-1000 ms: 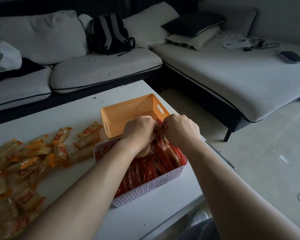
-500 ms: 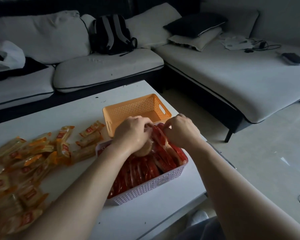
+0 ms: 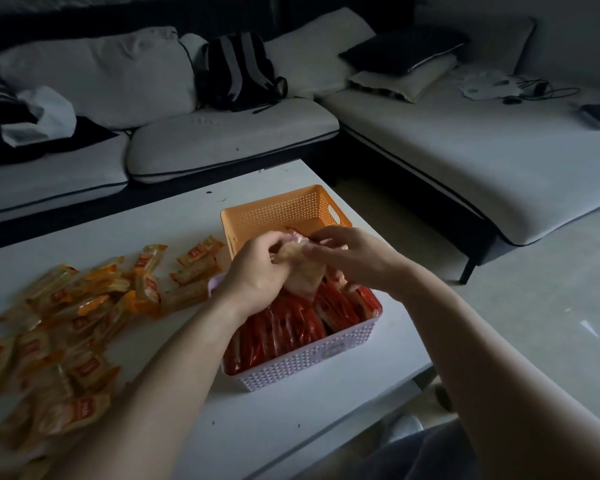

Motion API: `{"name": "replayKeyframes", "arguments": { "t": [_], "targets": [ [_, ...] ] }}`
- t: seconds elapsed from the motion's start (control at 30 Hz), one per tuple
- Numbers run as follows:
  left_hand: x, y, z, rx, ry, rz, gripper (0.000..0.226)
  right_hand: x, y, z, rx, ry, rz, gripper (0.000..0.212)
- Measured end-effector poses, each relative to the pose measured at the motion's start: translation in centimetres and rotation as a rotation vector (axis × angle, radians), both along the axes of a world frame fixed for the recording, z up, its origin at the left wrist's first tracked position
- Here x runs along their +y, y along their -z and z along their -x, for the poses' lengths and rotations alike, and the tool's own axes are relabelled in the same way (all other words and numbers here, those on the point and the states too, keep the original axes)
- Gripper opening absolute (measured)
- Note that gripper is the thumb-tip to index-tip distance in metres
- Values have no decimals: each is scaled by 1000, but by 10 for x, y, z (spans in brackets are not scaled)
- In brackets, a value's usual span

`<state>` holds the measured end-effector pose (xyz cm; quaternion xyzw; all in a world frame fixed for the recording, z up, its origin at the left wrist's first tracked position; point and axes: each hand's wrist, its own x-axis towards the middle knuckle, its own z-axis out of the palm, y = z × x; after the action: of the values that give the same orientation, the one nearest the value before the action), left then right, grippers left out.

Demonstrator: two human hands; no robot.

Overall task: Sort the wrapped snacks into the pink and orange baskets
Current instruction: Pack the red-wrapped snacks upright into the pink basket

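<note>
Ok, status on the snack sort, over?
Both hands, left and right, grip one wrapped snack above the pink basket. Pink basket packed with red packs. Orange basket looks empty. Nothing in the way.

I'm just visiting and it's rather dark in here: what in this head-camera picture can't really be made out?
- Orange basket: its floor, hidden behind both hands.
- Packet held between left hand and right hand: blurred, fingers cover it; print unreadable.
- Orange-wrapped snacks: motion-blurred, cut by the left edge; no count possible.
- Pink basket: its far wall, hidden by the hands.
</note>
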<state>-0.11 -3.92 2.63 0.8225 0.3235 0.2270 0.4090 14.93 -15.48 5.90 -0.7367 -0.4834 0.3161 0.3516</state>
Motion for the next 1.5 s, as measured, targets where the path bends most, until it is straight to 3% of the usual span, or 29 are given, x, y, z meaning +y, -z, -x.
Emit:
{"name": "replayKeyframes", "arguments": {
  "t": [0.1,0.17,0.27,0.33,0.47,0.67,0.8,0.97,1.13,1.27,1.33,1.5],
  "targets": [
    [-10,-6,-5,-214,80,438,23,-11,-4,-13,94,23,-55,17],
    [-14,-4,-10,-305,72,572,26,-18,-4,-24,184,98,-81,19],
    [-23,6,-19,-148,-13,209,14,-25,0,-37,-15,217,-44,26],
    [-29,14,-23,41,103,-27,27,-29,6,-44,-144,291,27,25],
    [-35,32,-26,452,398,-406,33,-35,11,-48,-194,290,131,16],
    [-32,27,-24,404,356,-580,21,-33,14,-35,-214,305,135,7],
    [-29,23,-24,361,315,-644,19,-33,10,-27,-266,319,142,8],
    [-28,28,-20,419,406,-487,17,-25,17,-7,-333,318,181,23],
    [-26,34,-24,323,328,-572,15,-21,22,2,-397,329,105,32],
    [-27,30,-26,292,349,-557,22,-21,28,5,-770,214,278,20],
    [-26,30,-26,290,359,-490,21,-20,31,8,-855,186,321,17],
    [-22,32,-22,212,316,-258,13,-21,27,-7,-670,111,380,37]
  ]
}}
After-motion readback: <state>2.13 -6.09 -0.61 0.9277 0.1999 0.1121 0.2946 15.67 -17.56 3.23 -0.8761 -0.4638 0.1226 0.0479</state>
